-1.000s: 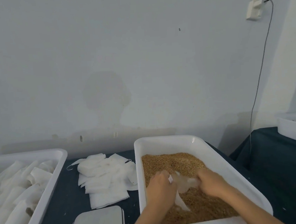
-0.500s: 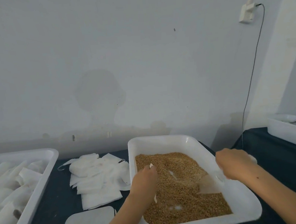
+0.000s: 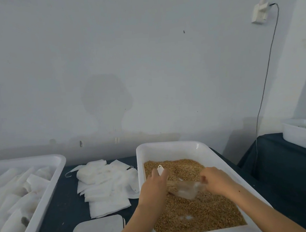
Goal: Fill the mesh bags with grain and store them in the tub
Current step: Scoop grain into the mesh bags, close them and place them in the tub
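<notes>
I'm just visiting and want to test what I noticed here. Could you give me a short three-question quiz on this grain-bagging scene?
1. True or false: the stack of empty mesh bags lies inside the grain tub.
2. What does the right hand hold? A) clear scoop B) metal spoon C) lid
3. Which tub holds the filled bags?

Key:
1. False; the stack lies on the dark table, left of that tub.
2. A, the clear scoop, aimed at the bag in the left hand.
3. The left tub.
</notes>
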### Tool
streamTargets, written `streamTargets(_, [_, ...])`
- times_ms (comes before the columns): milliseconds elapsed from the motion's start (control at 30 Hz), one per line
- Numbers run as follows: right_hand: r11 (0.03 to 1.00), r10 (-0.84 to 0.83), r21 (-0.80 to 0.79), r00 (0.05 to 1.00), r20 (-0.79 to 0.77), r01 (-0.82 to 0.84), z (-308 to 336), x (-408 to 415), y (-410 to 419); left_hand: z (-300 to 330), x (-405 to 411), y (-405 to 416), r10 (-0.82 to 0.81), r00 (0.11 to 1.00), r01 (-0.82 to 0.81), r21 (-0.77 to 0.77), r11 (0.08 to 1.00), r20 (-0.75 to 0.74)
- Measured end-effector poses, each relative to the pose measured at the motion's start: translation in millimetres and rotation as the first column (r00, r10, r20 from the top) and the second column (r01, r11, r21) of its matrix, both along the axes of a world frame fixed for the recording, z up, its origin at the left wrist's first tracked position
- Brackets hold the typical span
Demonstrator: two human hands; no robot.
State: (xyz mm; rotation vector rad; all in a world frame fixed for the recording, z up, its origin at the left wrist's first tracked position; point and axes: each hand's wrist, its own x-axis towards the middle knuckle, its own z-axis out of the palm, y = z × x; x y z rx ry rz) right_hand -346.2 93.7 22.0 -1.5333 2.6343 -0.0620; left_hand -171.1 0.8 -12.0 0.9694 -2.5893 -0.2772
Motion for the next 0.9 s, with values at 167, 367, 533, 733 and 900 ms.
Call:
streamTargets(167, [0.995, 0.022, -0.095, 0.996, 0.082, -0.014, -23.7, 9.4, -23.0, -1.9, 0.1, 0.2, -0.029, 1.0, 0.029, -0.025, 0.999, 0.009])
streamTargets(367, [0.982, 0.059, -0.187, 0.985, 0.16, -0.029, -34.0, 9.6, -26.8, -3.0, 0.1, -0.7, -0.064, 0.997, 0.065, -0.032, 0.997, 0.046])
streamTargets(533, [0.966, 0.029, -0.255, 0.963, 0.267, 0.041, -2.1, -3.6, -8.3, -7.0, -1.1, -7.8, -0.151, 0.986, 0.155, -0.05, 0.987, 0.066])
streamTargets(733, [0.982, 0.056, -0.188, 0.977, 0.206, -0.017, 58.8, -19.0, 36.6, -14.0, -5.3, -14.9, -0.257, 0.962, 0.264, -0.071, 0.962, 0.092])
streamTargets(900, [0.993, 0.085, -0.098, 0.971, 0.224, -0.064, 86.1, -17.8, 60.3, -17.6, -9.1, -15.5, -0.243, 0.97, 0.244, -0.033, 0.969, 0.01])
